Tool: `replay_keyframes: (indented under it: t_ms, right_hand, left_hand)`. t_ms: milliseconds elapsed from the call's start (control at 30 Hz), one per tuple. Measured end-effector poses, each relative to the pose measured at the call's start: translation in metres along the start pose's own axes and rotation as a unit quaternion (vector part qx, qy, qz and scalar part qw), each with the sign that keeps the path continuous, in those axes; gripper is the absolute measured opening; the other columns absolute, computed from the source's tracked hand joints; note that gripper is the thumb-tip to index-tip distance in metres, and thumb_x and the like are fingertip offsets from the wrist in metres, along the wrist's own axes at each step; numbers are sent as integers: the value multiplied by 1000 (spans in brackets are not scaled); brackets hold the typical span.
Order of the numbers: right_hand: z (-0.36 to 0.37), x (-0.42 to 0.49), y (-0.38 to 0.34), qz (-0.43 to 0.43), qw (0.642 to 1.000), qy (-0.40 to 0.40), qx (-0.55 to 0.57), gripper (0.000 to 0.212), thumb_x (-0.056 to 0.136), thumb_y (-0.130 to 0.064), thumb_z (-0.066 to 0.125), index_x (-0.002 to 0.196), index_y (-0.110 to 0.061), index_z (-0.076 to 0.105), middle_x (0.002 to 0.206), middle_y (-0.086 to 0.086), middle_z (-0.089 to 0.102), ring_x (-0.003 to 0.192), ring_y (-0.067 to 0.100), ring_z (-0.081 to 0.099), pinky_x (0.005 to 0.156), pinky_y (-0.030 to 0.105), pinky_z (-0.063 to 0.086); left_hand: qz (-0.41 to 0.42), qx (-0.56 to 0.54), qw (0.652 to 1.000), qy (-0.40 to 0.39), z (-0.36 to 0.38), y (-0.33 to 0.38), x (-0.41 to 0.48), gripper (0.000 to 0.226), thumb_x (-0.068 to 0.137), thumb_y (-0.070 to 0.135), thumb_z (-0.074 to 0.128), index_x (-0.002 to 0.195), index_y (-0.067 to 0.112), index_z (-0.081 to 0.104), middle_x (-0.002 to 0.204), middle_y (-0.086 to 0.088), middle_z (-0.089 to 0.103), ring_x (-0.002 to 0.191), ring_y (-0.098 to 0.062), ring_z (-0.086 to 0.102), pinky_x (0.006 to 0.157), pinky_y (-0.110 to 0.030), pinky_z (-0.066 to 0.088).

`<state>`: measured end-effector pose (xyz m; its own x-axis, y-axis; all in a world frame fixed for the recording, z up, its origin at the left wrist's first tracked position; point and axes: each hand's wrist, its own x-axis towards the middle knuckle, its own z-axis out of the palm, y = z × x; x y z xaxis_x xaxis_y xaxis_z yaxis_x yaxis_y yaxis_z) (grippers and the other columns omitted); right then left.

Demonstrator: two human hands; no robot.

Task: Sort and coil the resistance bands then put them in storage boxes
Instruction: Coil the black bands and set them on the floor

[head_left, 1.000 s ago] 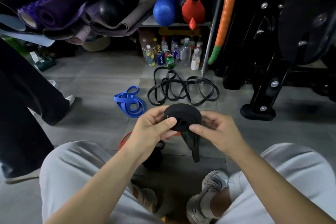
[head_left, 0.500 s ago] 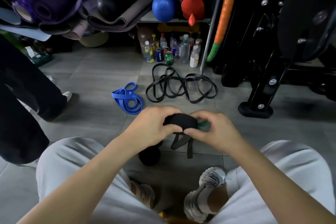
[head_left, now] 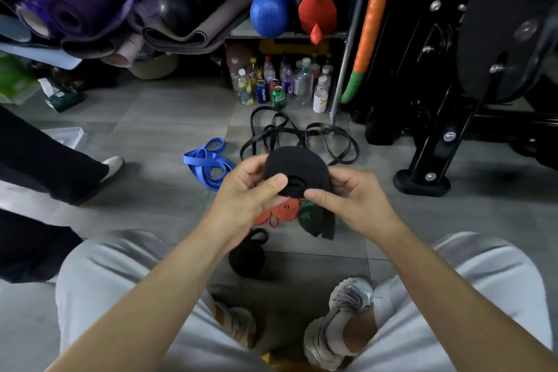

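Observation:
A thick black resistance band, rolled into a coil, is held up in front of me between both hands. My left hand grips its left side with the thumb on the face. My right hand pinches its lower right edge, and the band's loose tail hangs below. On the floor lie a blue band, thin black bands in a tangle, red bands, a green band and another coiled black band.
Bottles and cans stand under a shelf of rolled mats. A black machine base stands at right. Another person's dark trouser leg and shoe are at left. A white box sits behind that leg. My knees and shoes fill the bottom.
The coil was turned down between my hands half a second ago; now it is raised and faces me again. Its hanging tail is shorter than a second ago.

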<state>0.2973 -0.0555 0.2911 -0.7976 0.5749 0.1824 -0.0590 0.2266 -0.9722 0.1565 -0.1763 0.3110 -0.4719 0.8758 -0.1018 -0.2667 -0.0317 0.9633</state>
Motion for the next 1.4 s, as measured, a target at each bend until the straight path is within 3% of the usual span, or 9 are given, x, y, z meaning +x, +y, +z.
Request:
replay_keyframes:
  t_ms: [167, 333, 533, 700, 1000, 1100, 1200, 1300, 1400]
  right_hand:
    - [-13, 2, 1, 54, 990, -21, -130, 28, 73, -14, 79, 89, -36, 72, 90, -6, 74, 86, 10, 70, 82, 39, 57]
    - [-11, 9, -18, 39, 973, -58, -221, 20, 71, -25, 79, 86, -36, 71, 83, -7, 73, 81, 7, 68, 77, 40, 56]
    - [-24, 23, -52, -43, 995, 14, -93, 26, 62, -33, 84, 81, -46, 70, 83, -12, 73, 81, 13, 70, 82, 36, 56]
    - [-23, 22, -45, -31, 999, -5, -17, 32, 60, -30, 75, 91, -34, 68, 89, -11, 72, 88, 9, 69, 84, 28, 55]
    - [-1, 3, -5, 35, 994, 49, 95, 27, 67, -16, 74, 91, -27, 68, 84, -10, 74, 81, 3, 68, 72, 17, 53]
    - [-1, -1, -3, 37, 997, 52, 49, 28, 75, -6, 74, 89, -29, 69, 83, -11, 74, 79, 3, 69, 69, 14, 52]
    - [-4, -4, -3, 64, 998, 29, -4, 28, 76, -5, 75, 86, -30, 69, 82, -12, 74, 78, 4, 70, 69, 17, 54]
    - [0, -8, -3, 92, 990, -1, -106, 22, 74, -12, 79, 84, -29, 71, 83, -7, 74, 80, 9, 71, 78, 34, 58]
    - [6, -12, -1, 91, 967, -23, -236, 14, 72, -30, 76, 84, -34, 69, 79, -9, 72, 81, 7, 67, 79, 38, 55]
  left_hand:
    - [106, 400, 909, -43, -11, 10, 7, 55, 73, 19, 78, 120, 30, 53, 118, 12, 58, 112, -3, 54, 82, -27, 51]
    - [129, 616, 771, -97, -2, 35, 19, 35, 72, 33, 78, 103, 27, 62, 84, 14, 60, 85, -11, 59, 70, -28, 45]
    - [135, 378, 914, -63, 1, 60, 25, 38, 64, 13, 82, 83, 39, 62, 83, 17, 68, 81, -4, 67, 77, -20, 54]
    - [102, 196, 974, -42, 9, 53, 22, 35, 59, 17, 75, 91, 25, 65, 83, 9, 72, 82, -9, 70, 69, -21, 56]
    - [-32, -123, 991, -31, 12, 3, 11, 37, 75, 5, 62, 110, -2, 56, 94, -12, 73, 82, -25, 71, 67, -30, 57]
    - [-15, 37, 999, -9, 6, 3, 11, 27, 77, 8, 67, 103, 9, 60, 95, -5, 72, 89, -20, 70, 75, -32, 55]
    - [69, 400, 914, -17, -4, 21, 13, 38, 75, 21, 77, 107, 26, 57, 109, 9, 65, 103, -8, 61, 89, -33, 50]
    - [143, 589, 788, -106, 3, 39, 10, 49, 74, 36, 74, 119, 31, 56, 114, 15, 61, 105, -4, 54, 90, -29, 47]
    - [116, 709, 676, -166, 13, 45, 10, 27, 81, 40, 64, 106, 33, 60, 100, 12, 63, 98, -11, 57, 81, -34, 48]
